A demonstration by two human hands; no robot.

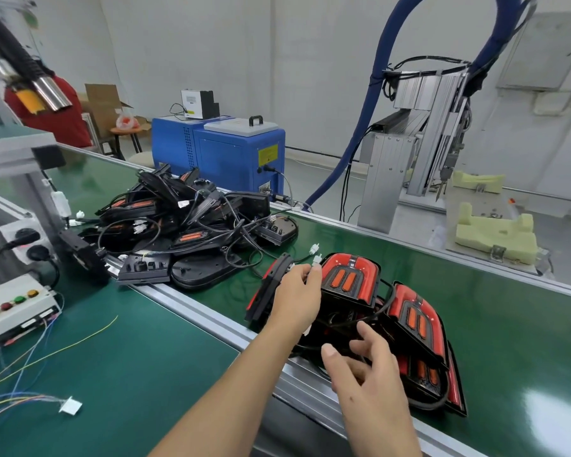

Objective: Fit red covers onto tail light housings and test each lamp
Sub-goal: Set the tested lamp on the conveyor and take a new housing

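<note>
Several finished tail lamps with red covers lie on the green conveyor belt (475, 308): one (350, 278) propped up at centre, another (412, 318) to its right, a third (432, 377) below. My left hand (297, 296) pinches a small white connector (315, 263) on a black wire beside the centre lamp. My right hand (366, 367) hovers with spread fingers over the black wires in front of the lamps. A lamp on edge (267, 288) stands left of my left hand.
A tangled pile of black housings with wires (185, 225) lies on the belt to the left. A test box with coloured buttons (14, 308) and loose coloured wires (30, 384) sits on the near green table. A blue machine (225, 153) and a dispensing rig (426, 133) stand behind.
</note>
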